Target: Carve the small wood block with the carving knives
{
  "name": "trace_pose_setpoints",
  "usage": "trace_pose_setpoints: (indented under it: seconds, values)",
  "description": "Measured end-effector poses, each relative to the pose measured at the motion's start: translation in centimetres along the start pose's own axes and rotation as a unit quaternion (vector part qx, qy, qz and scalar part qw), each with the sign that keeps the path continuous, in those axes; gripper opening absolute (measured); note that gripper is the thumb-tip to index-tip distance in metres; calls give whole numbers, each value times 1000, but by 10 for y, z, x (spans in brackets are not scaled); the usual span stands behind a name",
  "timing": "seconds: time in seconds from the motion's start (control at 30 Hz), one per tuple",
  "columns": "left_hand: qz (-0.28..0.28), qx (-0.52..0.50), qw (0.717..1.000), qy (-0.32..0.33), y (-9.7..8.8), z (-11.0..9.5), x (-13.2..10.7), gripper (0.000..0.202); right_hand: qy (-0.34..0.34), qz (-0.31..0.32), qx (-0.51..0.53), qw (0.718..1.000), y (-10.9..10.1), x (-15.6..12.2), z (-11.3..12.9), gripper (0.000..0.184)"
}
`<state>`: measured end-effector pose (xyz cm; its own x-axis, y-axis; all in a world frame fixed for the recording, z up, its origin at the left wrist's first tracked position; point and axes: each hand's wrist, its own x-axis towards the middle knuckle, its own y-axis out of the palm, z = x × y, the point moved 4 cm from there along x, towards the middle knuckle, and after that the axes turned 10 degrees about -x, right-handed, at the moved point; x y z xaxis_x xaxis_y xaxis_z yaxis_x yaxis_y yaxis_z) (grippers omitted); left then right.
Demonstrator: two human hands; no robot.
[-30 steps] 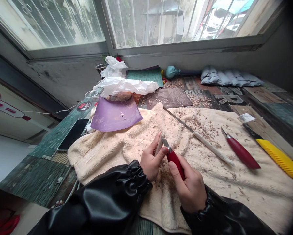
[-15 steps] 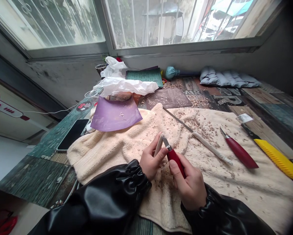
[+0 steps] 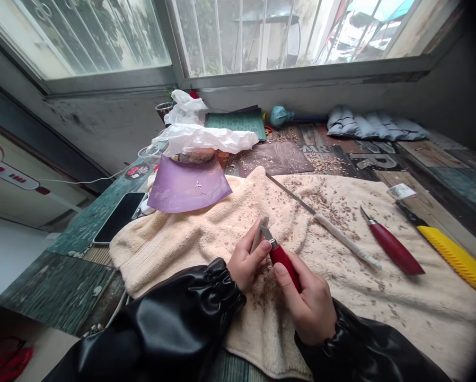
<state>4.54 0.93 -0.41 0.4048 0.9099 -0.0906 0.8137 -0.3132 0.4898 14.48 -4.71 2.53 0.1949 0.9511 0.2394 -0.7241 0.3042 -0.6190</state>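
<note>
My left hand [image 3: 246,258] is closed around a small wooden stick [image 3: 258,233], its upper end poking out past the fingers. In my right hand [image 3: 310,298] is a carving knife [image 3: 284,265] with a red handle and a short metal blade. The blade lies close beside the stick's upper end; whether it touches cannot be told. My left thumb rests near the base of the blade. Both hands are above a cream towel [image 3: 174,254] strewn with wood shavings.
Right of my hands lie a long thin file [image 3: 333,233] with a wrapped handle, a second red-handled knife [image 3: 397,248] and a yellow-handled tool [image 3: 456,259]. Purple sandpaper [image 3: 188,185], a phone [image 3: 119,218] and a white plastic bag [image 3: 210,139] are to the left and back.
The stick has turned slightly in my left hand, and the blade has shifted a little left and down along it. The rest of the scene moves only slightly with the camera.
</note>
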Motion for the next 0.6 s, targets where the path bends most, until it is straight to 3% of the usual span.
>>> trace_pose_setpoints:
  seconds: [0.6]
  values:
    - [-28, 70, 997, 17, -2, -6, 2, 59, 9, -33, -14, 999, 6, -2, -1, 36]
